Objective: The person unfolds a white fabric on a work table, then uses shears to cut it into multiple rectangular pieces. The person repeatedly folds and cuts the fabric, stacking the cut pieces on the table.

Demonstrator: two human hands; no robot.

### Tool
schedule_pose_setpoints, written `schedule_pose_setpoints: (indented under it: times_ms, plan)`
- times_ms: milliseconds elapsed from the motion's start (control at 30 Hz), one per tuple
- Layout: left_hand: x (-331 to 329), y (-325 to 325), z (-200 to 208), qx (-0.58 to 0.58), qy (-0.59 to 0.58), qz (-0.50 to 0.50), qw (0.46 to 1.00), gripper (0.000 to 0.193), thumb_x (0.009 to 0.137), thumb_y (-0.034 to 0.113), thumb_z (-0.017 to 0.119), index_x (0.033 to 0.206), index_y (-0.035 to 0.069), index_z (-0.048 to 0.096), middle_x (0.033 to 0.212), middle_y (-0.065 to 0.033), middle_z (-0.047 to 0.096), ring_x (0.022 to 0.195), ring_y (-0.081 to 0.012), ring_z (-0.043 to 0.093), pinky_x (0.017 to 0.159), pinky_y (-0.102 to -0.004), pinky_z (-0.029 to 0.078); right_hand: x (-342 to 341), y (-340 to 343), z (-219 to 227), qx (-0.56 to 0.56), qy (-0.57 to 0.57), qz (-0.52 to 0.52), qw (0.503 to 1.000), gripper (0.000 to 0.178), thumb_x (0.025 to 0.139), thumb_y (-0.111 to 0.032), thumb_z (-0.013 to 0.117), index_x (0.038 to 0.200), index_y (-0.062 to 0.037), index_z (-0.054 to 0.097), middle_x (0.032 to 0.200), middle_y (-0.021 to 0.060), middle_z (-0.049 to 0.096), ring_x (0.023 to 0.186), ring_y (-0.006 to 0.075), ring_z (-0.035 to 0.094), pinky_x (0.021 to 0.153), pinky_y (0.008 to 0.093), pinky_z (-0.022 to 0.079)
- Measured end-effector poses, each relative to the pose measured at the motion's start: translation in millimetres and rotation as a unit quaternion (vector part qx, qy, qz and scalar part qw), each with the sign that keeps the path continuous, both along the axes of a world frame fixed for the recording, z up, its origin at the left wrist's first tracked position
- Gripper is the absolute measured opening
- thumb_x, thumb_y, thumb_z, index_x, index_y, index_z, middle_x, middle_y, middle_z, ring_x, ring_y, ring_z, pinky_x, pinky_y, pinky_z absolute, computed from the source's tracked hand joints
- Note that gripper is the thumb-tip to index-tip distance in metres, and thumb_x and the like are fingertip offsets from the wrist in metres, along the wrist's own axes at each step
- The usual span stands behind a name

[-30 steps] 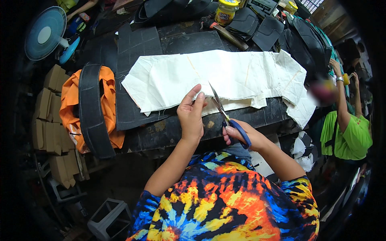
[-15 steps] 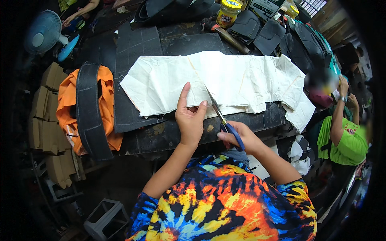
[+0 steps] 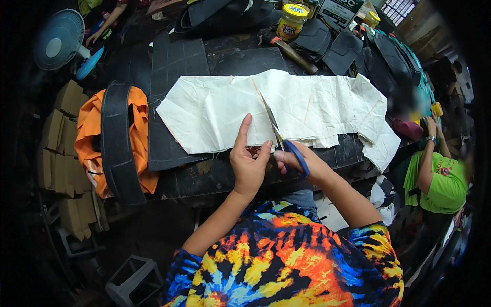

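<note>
A long piece of creased white cloth (image 3: 215, 110), apparently in several layers, lies across the dark table in front of me. My right hand (image 3: 307, 166) grips blue-handled scissors (image 3: 295, 156), their blades pointing away over the cloth. The tip reaches close to a thin orange line near the cloth's far edge. Just left of the blades, my left hand (image 3: 248, 166) holds the near edge of the cloth. Its index finger stretches out over the top, the thumb stands apart, and the other fingers are curled and partly hidden at the edge.
Dark sheet material (image 3: 176, 59) lies under and behind the cloth. An orange bag with a black band (image 3: 118, 146) sits at the left. Farther back are a yellow-lidded jar (image 3: 291, 23), a hammer (image 3: 296, 56) and black cut pieces (image 3: 341, 50). Another person in green (image 3: 442, 179) works at the right.
The scissors have moved farther across the cloth, their tip nearer its far edge. My left hand has shifted slightly right, and the orange line has moved right too. The whole view has tilted slightly.
</note>
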State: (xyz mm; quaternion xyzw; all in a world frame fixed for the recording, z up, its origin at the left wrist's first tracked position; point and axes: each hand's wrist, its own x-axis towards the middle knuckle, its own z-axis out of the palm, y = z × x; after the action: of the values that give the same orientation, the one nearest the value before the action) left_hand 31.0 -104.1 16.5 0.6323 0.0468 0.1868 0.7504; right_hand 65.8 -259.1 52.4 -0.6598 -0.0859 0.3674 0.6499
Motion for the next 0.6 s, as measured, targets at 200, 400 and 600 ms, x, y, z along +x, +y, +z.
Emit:
schedule_pose_setpoints:
  times_ms: [200, 400, 600]
  plan:
    - [-3, 5, -1, 0.036, 0.013, -0.01, 0.999, 0.071, 0.086, -0.011, 0.064, 0.15, 0.003, 0.036, 0.12, -0.0119, 0.061, 0.092, -0.0098, 0.063, 0.079, -0.0227, 0.052, -1, 4, 1, 0.007, 0.014, -0.02, 1.0, 0.029, 0.092, -0.034, 0.069, 0.087, -0.0063, 0.061, 0.067, -0.0023, 0.055, 0.06, 0.0066, 0.052, 0.056, 0.0204, 0.041]
    - [-8, 2, -4, 0.078, 0.005, -0.002, 0.997, 0.067, 0.085, -0.006, 0.066, 0.147, 0.005, 0.042, 0.086, -0.0031, 0.066, 0.07, -0.0045, 0.057, 0.061, -0.0207, 0.048, 20, 7, 3, 0.02, 0.003, -0.03, 0.999, 0.029, 0.091, -0.032, 0.07, 0.088, -0.005, 0.062, 0.067, -0.0023, 0.056, 0.06, 0.0072, 0.053, 0.057, 0.021, 0.042]
    - [-11, 7, -1, 0.092, 0.02, -0.026, 0.995, 0.072, 0.086, -0.011, 0.062, 0.151, 0.004, 0.033, 0.113, -0.0094, 0.065, 0.091, -0.0096, 0.064, 0.075, -0.0219, 0.053, 22, 6, 7, -0.019, -0.009, 0.02, 1.0, 0.028, 0.092, -0.031, 0.068, 0.091, -0.0047, 0.062, 0.073, -0.001, 0.058, 0.064, 0.0058, 0.054, 0.058, 0.0197, 0.043]
